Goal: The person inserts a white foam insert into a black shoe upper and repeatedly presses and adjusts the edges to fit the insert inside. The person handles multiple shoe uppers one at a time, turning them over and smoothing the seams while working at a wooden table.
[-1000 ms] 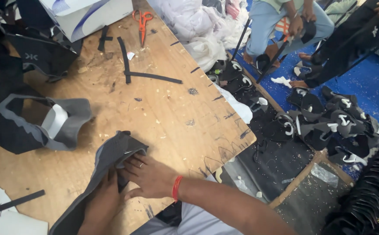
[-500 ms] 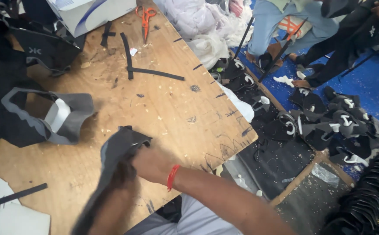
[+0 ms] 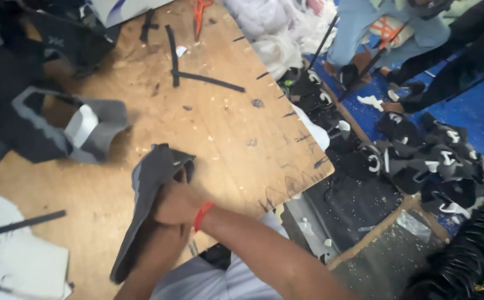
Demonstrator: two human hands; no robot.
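A dark grey fabric piece with a lighter edge is lifted off the wooden table near its front edge and hangs down towards me. My right hand, a red band on its wrist, is closed on the middle of the piece. My left hand comes up from below, against the fabric. Its fingers are hidden by the right hand and the cloth.
A grey and white cut piece lies to the left, black strips and orange scissors farther back. White sheets sit at the lower left. Black pieces are piled on the blue floor to the right, near seated people.
The grey piece lay flat under both hands. It is now gathered and raised, with my right hand closed on it and my forearms drawn closer together.
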